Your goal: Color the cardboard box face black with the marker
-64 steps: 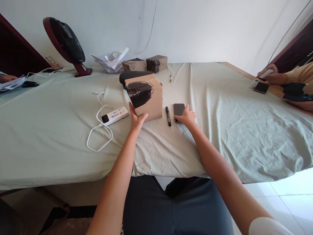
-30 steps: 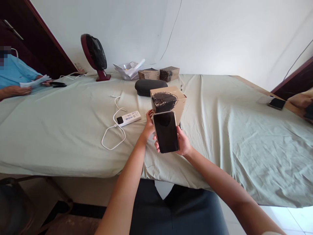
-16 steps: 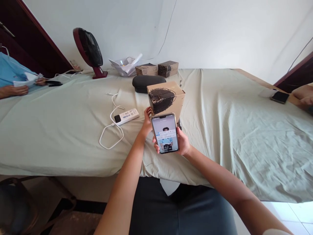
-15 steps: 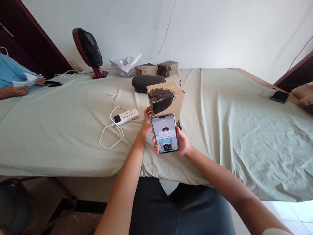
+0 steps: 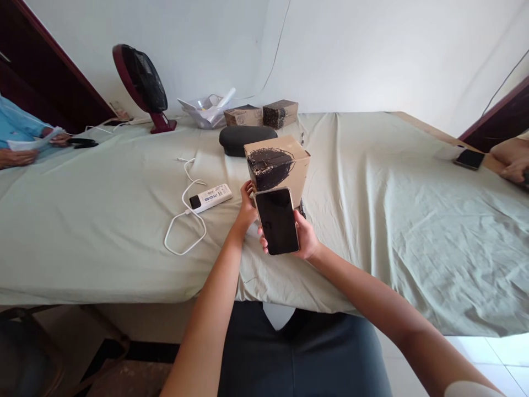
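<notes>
My right hand (image 5: 306,236) is wrapped around a smartphone (image 5: 278,221), its fingertips showing at the phone's left edge. The screen is dark and faces me. Just behind the phone stands a cardboard box (image 5: 300,165) with a black scribbled patch on its near left corner. My left hand (image 5: 247,205) grips the lower left side of this box, and the phone hides part of that contact. A thin dark object, perhaps a pen (image 5: 302,209), lies by the box's right side, partly covered.
A white power bank (image 5: 211,198) with a cable lies left. Behind are a black case (image 5: 247,140), two cardboard boxes, a plastic basket (image 5: 205,114) and a fan (image 5: 142,82). Another person's hands hold paper at far left; another hand and a dark phone (image 5: 470,159) are far right.
The phone's screen has gone from a lit lock screen to black. Both hands stay in nearly the same place, and the whole view has shifted slightly.
</notes>
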A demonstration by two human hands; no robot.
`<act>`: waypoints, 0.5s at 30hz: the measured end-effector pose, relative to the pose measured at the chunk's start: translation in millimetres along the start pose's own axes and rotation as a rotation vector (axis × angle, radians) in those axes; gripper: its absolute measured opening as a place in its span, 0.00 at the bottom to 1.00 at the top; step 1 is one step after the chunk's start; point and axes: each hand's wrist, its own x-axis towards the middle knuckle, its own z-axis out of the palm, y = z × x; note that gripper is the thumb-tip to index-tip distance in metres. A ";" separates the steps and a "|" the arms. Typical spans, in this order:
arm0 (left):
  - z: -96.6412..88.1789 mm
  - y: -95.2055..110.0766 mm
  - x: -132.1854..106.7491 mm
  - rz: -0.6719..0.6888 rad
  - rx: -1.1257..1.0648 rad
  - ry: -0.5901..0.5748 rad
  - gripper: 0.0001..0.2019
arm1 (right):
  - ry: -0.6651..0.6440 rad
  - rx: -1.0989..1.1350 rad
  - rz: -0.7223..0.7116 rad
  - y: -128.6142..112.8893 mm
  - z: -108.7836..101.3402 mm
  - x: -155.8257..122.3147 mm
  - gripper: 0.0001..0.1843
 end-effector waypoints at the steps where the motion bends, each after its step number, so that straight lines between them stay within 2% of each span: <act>1: 0.6 1.5 -2.2 0.009 0.005 0.008 0.44 | -0.001 0.013 0.001 -0.1 -0.5 -0.2 0.41; 6: 0.9 3.3 -6.5 0.013 0.040 -0.006 0.43 | 0.011 0.015 -0.012 -0.9 -1.1 -1.6 0.40; 15: -1.7 -12.2 7.9 0.079 -0.012 0.002 0.45 | 0.063 -0.010 -0.005 0.1 -5.7 0.6 0.41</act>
